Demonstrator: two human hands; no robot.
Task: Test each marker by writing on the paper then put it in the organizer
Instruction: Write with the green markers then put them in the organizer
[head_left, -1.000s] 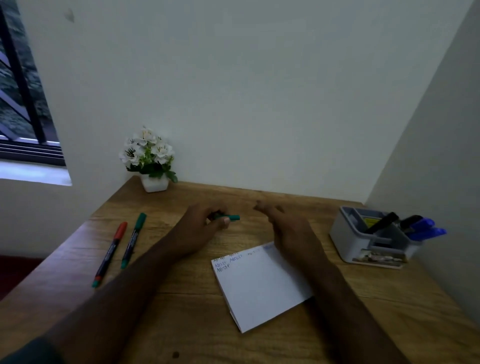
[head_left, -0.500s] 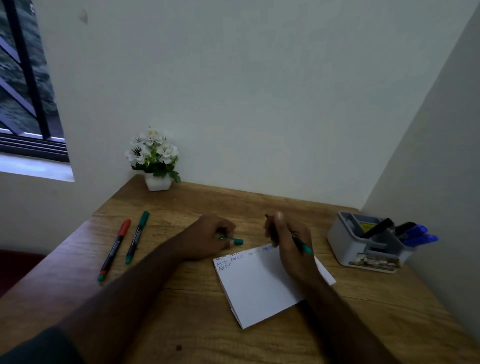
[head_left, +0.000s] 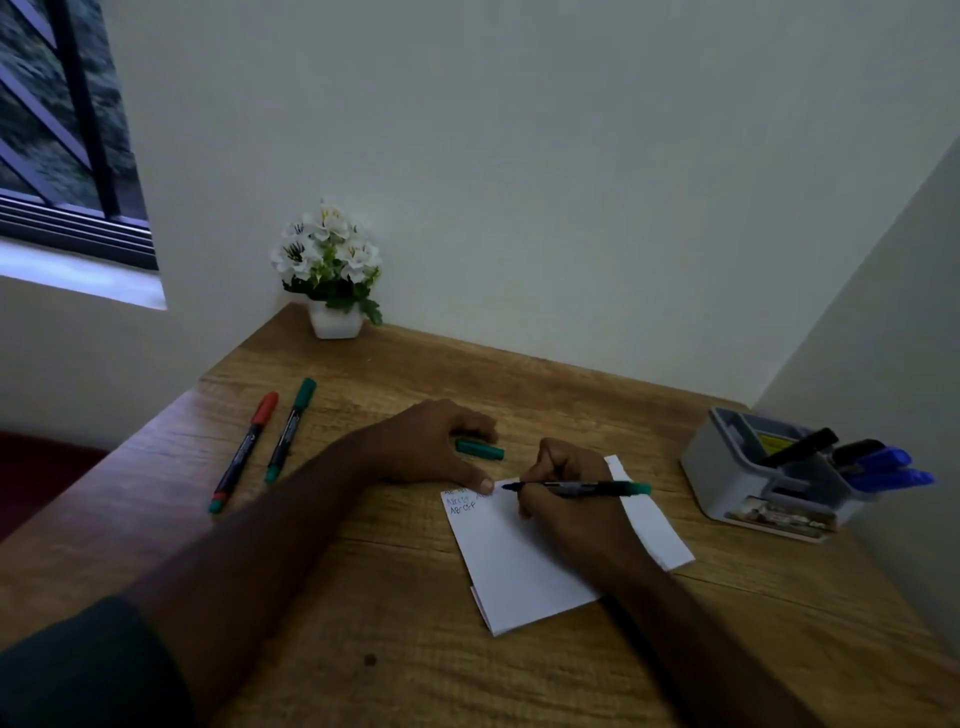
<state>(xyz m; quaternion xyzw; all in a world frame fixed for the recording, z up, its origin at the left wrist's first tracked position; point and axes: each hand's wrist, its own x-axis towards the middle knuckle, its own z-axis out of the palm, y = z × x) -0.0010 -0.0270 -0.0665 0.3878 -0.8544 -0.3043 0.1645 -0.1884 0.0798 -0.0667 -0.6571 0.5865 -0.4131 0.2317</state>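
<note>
Now the right hand (head_left: 569, 493) grips the uncapped marker (head_left: 576, 487) — lying left-right, tip leftward — on the paper (head_left: 524, 566).

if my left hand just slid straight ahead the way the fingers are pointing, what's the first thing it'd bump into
Most likely the green cap, lying on the table right at the fingertips of your left hand, which point right. Beyond it the wood looks bare toward the organizer, though depth is hard to judge.

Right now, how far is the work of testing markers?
Done: several markers, blue and black, stand in the grey plastic organizer, and the white paper carries written lines. In hand: the right hand holds an uncapped green marker at the paper; its green cap lies by the left hand. Left: the capped red marker and green marker.
</note>
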